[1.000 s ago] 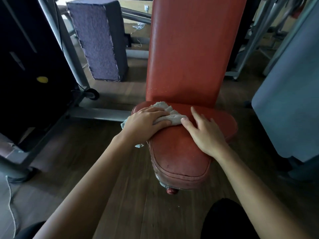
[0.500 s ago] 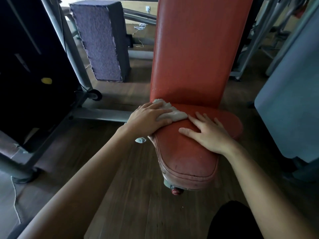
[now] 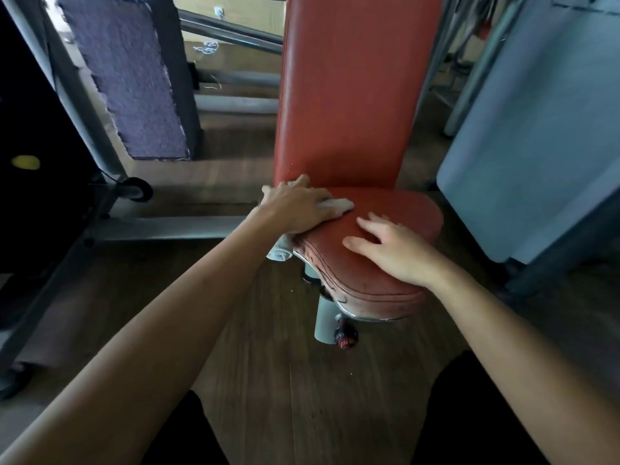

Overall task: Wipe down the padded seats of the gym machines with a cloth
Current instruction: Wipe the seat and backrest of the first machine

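Left hand [image 3: 298,209]: fingers together, seemingly flat, pressing the cloth [image 3: 339,205] on the seat [image 3: 335,263], at its ten o'clock corner.
Right hand [image 3: 394,251]: fingers spread, bracing the seat's middle.
Wiping well: use even pressure, sweep toward three o'clock, lifting the right hand clear.

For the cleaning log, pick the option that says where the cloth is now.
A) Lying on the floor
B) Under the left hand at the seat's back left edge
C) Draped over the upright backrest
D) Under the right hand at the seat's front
B: the left hand presses the cloth onto the back left edge of the red seat pad, while the right hand rests flat on bare pad.
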